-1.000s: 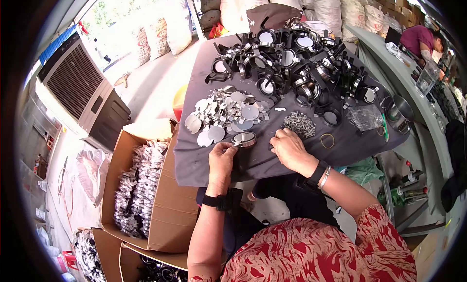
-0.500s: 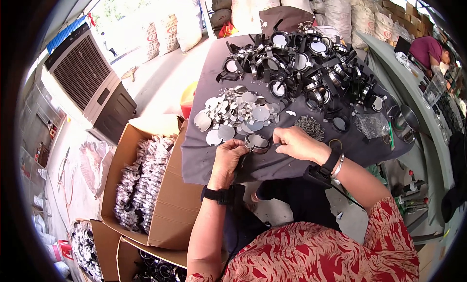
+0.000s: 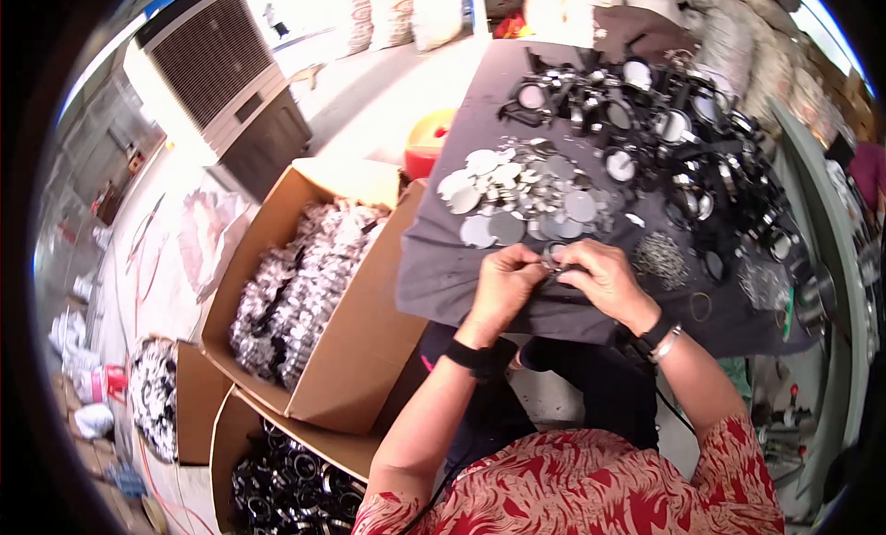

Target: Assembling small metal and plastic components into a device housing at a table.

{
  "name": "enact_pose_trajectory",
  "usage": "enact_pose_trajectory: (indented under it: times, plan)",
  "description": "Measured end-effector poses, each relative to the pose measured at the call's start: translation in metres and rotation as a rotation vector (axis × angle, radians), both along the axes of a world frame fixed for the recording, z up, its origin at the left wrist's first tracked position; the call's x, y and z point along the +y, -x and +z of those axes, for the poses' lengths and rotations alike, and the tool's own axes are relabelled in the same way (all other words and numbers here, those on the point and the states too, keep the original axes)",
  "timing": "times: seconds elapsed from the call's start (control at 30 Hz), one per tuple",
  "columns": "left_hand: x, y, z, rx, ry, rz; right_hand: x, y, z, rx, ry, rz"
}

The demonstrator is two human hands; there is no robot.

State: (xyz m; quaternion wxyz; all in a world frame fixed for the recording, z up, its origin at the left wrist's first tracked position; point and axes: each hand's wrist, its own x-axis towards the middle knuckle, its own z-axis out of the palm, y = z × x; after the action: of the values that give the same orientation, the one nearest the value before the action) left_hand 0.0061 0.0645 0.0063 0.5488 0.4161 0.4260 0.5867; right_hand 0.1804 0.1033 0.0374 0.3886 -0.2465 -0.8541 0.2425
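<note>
At the near edge of the cloth-covered table, my left hand (image 3: pixel 510 281) pinches a small round metal-rimmed ring piece (image 3: pixel 554 251). My right hand (image 3: pixel 602 278) closes on the same piece from the other side, and the fingers of both hands hide much of it. Whether something small sits in the right fingertips cannot be made out. Just beyond the hands lies a heap of flat silver discs (image 3: pixel 506 227). A small pile of screw-like metal bits (image 3: pixel 660 261) lies right of my right hand. Farther back is a large heap of black-and-silver ring assemblies (image 3: pixel 672 127).
Left of the table stands a cardboard box (image 3: pixel 343 350) of silvery wrapped parts; below it, another box (image 3: pixel 242 408) holds black rings. A clear plastic bag (image 3: pixel 764 286) and a green stick (image 3: pixel 787 315) lie at the table's right. An air cooler (image 3: pixel 210 73) stands far left.
My right hand has moved in from beside the ring piece and now touches it, close against my left hand. The whole view has swung left, so the table appears farther right.
</note>
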Motion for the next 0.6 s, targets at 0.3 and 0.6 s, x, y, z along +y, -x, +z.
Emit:
enact_pose_trajectory:
  times: [0.3,0.6]
  plan:
    - [-0.017,-0.001,-0.008,0.803,-0.474,0.274,0.017,0.013,0.006,-0.06,-0.031,0.114]
    - [-0.003,-0.008,-0.004,0.89,-0.418,0.235,0.034,0.01,0.009,-0.057,0.034,0.139]
